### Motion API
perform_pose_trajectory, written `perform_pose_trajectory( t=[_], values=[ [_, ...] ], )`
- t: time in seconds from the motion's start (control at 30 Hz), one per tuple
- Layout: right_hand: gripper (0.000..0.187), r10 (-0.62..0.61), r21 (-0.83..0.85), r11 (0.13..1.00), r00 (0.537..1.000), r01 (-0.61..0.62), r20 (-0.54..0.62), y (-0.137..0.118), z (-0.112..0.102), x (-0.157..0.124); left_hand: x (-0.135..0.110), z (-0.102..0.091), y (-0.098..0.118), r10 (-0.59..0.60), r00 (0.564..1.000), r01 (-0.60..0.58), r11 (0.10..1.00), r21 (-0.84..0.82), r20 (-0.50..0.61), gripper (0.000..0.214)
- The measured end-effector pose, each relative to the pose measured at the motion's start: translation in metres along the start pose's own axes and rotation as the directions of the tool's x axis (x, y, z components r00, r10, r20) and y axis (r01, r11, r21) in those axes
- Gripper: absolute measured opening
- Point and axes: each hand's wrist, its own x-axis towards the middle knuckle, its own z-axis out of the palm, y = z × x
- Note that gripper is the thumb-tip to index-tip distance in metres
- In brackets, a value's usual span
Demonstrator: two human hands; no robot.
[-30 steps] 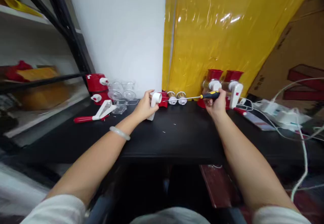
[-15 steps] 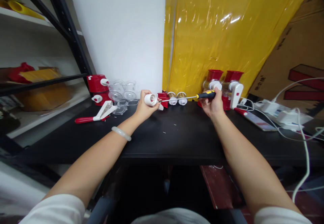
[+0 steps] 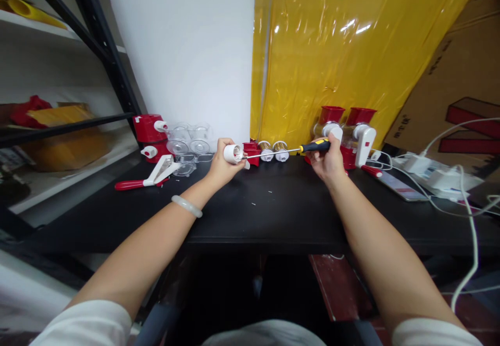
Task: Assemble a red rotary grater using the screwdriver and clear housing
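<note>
- Screwdriver (image 3: 316,146) is resting in the right hand (image 3: 328,164), whose fingers are holding the handle towards its rear, probably leaving the shaft free to aim.
- Opposite, the left hand's (image 3: 220,167) fingers are gripping a white plastic part (image 3: 230,153), its hollow end showing above the thumb and facing rightward, presumably giving the person a view inside.
- Between both sets of fingers, the shaft is running nearly level, its tip ending just beside the left thumb; whether it is touching the part, I cannot tell.
- Nearer the person than the left fingers, small pale pieces (image 3: 253,204), perhaps screws, are lying on the black tabletop (image 3: 273,223), seemingly within easy reach.
- Beyond the fingertips, a red part (image 3: 253,149) and two drums (image 3: 281,158) are standing by the wall, likely out of the forearms' way.
- Left of the left fingers, clear cups (image 3: 199,146) are standing together.
</note>
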Motion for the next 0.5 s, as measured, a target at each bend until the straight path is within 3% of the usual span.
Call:
perform_pose_trajectory(
  t=[0.5],
  values=[
    [0.041,0.012,0.005,1.0,1.0,-0.012,-0.017,-0.0009,0.0015,-0.0012,-0.0001,-0.0009,-0.004,0.016,1.0,-0.014,0.997,0.081,-0.015,0.051]
  ],
)
